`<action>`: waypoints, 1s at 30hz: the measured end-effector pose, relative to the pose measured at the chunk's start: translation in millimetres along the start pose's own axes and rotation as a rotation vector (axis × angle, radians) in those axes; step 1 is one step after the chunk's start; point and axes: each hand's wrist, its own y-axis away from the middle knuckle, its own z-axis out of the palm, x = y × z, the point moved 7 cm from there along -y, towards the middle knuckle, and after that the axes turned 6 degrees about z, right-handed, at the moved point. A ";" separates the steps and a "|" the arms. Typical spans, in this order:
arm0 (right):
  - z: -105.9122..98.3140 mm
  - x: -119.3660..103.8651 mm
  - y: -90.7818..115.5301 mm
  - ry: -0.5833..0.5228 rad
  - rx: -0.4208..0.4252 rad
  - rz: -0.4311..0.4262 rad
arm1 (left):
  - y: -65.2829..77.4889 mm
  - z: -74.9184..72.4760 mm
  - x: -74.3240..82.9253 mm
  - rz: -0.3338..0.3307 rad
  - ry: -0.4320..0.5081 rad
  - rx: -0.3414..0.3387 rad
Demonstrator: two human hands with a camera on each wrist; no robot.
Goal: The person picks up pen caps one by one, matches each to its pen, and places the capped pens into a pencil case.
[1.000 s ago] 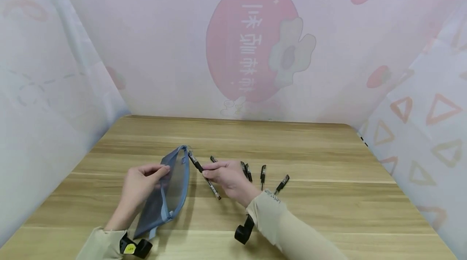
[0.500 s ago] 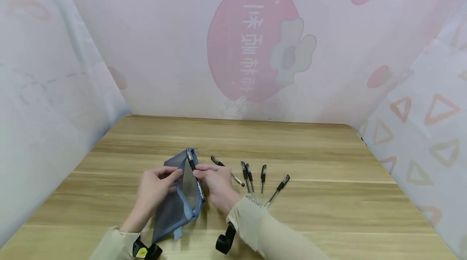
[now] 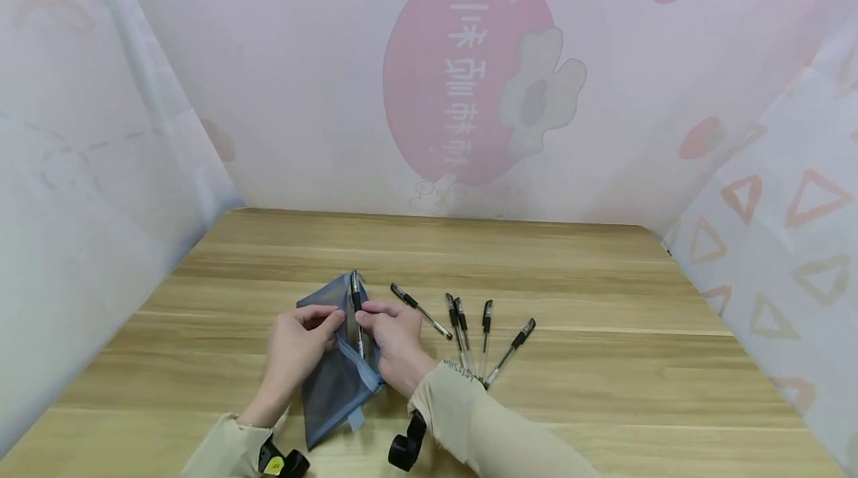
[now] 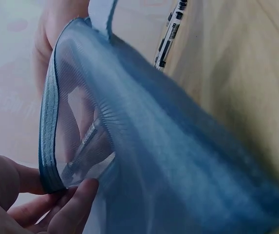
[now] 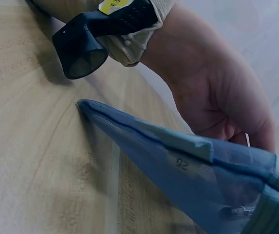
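Note:
My left hand [image 3: 298,344] pinches the zippered edge of a blue mesh pouch [image 3: 331,392], whose mouth gapes toward the right. In the left wrist view, thumb and fingers [image 4: 78,207] grip that edge. My right hand [image 3: 395,344] holds a black gel pen [image 3: 356,292] between thumb and fingers. The pen lies lengthwise along the pouch's mouth, its capped end at the far corner. Through the mesh, part of the pen [image 5: 237,211] shows in the right wrist view. The right fingertips reach right to the mouth; the pouch partly hides them in the left wrist view.
Several similar black-capped pens lie on the wooden table [image 3: 536,262] to the right, one pen [image 3: 421,310] just beyond the right hand and another pen [image 3: 509,353] farther right. The right sleeve [image 3: 462,411] overlaps their near ends. Patterned cloth [image 3: 322,128] stands behind the table.
The right hand has brought the pen leftward from beside the pouch into its mouth. The left hand and pouch have shifted right. More of the loose pens now shows.

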 end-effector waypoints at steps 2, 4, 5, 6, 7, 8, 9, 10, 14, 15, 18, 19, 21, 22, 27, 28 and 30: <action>-0.4 0.4 0.7 0.004 0.003 -0.001 | 0.1 -0.6 0.5 0.005 0.002 0.021; -1.0 0.8 0.8 0.004 0.000 0.002 | -0.3 -1.4 0.2 0.005 -0.010 0.040; -1.4 0.8 0.8 0.002 -0.004 0.002 | -0.3 -1.8 0.3 0.006 -0.019 0.047; -2.0 0.7 0.6 0.007 -0.004 0.000 | -0.5 -2.2 0.2 0.008 -0.031 0.052; -2.6 0.4 0.5 0.013 -0.005 -0.001 | -0.6 -2.7 0.3 0.010 -0.040 0.058; -3.2 -0.2 0.5 0.018 -0.007 -0.004 | -0.8 -3.1 0.0 0.011 -0.049 0.062; -3.7 -0.9 0.4 0.027 -0.008 -0.009 | -1.0 -3.4 -0.2 0.011 -0.054 0.063; -4.3 -1.6 0.4 0.037 -0.007 -0.014 | -1.1 -3.7 -0.2 0.012 -0.057 0.064; -5.8 -4.9 1.2 0.085 0.003 -0.042 | -0.9 -4.4 -1.3 0.012 -0.042 0.068; -5.9 -5.5 1.5 0.100 0.005 -0.052 | -0.6 -4.6 -1.4 0.011 -0.038 0.069; -5.4 -6.7 2.3 0.127 0.010 -0.070 | -0.2 -5.4 -2.6 0.005 -0.025 0.075; -5.3 -7.0 2.3 0.137 0.009 -0.079 | -0.1 -5.7 -2.8 0.004 -0.023 0.077; -4.7 -7.3 2.0 0.148 0.005 -0.093 | -0.1 -5.9 -3.2 0.000 -0.015 0.080; -4.4 -7.5 1.6 0.148 0.003 -0.097 | -0.1 -6.0 -3.0 -0.001 -0.009 0.079; -2.4 -7.6 -0.7 0.142 -0.025 -0.101 | -0.2 -6.7 -0.1 0.011 0.004 0.075; -2.3 -7.3 -1.5 0.139 -0.033 -0.096 | -0.1 -7.0 0.6 0.013 0.002 0.075; -2.9 -7.1 -3.1 0.122 -0.047 -0.077 | -0.2 -7.9 1.5 0.014 -0.001 0.078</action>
